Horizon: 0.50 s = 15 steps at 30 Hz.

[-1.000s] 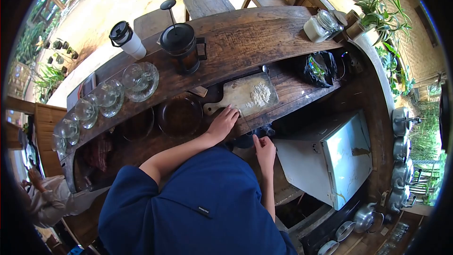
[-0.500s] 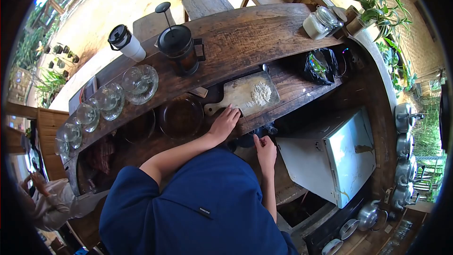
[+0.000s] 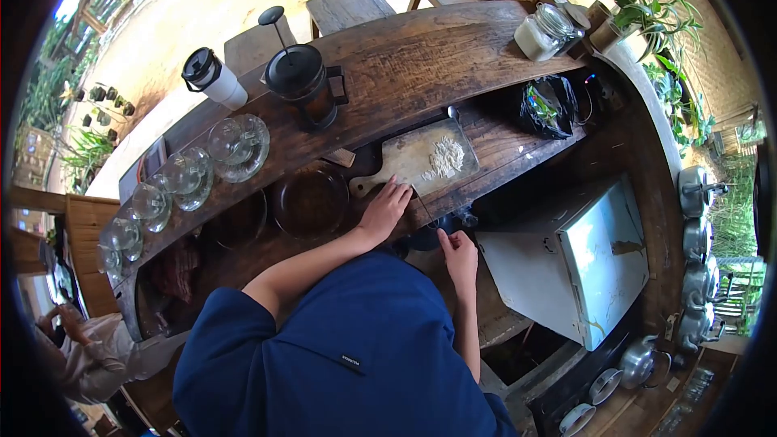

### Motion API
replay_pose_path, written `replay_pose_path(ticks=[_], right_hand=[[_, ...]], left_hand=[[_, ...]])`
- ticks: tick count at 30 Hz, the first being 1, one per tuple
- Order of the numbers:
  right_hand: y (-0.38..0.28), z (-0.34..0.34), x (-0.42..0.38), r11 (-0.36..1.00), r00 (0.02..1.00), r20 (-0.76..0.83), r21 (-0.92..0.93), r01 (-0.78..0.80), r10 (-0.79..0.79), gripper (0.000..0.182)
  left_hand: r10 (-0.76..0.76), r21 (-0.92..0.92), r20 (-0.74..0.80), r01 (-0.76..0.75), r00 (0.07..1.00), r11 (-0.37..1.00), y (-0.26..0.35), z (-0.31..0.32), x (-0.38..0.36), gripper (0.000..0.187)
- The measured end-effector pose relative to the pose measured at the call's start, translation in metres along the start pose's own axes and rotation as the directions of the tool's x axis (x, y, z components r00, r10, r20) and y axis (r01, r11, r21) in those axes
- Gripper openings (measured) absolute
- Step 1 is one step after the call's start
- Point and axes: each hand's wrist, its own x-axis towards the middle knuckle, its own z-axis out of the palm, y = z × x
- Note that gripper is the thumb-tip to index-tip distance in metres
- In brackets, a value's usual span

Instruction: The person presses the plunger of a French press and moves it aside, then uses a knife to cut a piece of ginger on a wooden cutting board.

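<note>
My left hand (image 3: 386,212) lies with its fingers stretched over the near edge of a wooden cutting board (image 3: 398,158), close to the board's handle. A pile of pale chopped pieces (image 3: 446,158) sits on the board's right part. Lower and to the right, my right hand (image 3: 460,257) is held in a pinch just off the shelf edge. A thin dark line (image 3: 424,207) runs from beside my left fingertips towards that pinch; what it is, and whether the fingers grip it, I cannot make out.
Dark pans (image 3: 311,201) stand left of the board, and a black plastic bag (image 3: 550,110) to its right. Along the counter above are glass cups (image 3: 236,142), a French press (image 3: 301,85), a white tumbler (image 3: 217,79) and a glass jar (image 3: 544,34). Another person's sleeve (image 3: 101,360) shows at left.
My right hand has shifted slightly right and down, still pinched. The thin dark line shows more clearly now. My left hand stays at the board's edge, and the camera view has moved a little.
</note>
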Motion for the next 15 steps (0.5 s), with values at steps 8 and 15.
replay_pose_path(ticks=[8, 15], right_hand=[[-0.011, -0.001, 0.012, 0.998, 0.994, -0.099, 0.026, -0.051, 0.054, 0.048], [-0.005, 0.005, -0.003, 0.997, 0.996, -0.078, 0.062, -0.042, 0.047, 0.048]], left_hand=[[-0.030, -0.097, 0.032, 0.033, 0.999, 0.995, -0.003, -0.005, 0.001, 0.045], [0.029, -0.103, 0.039, -0.025, 0.999, 0.994, -0.007, -0.003, 0.009, 0.042]])
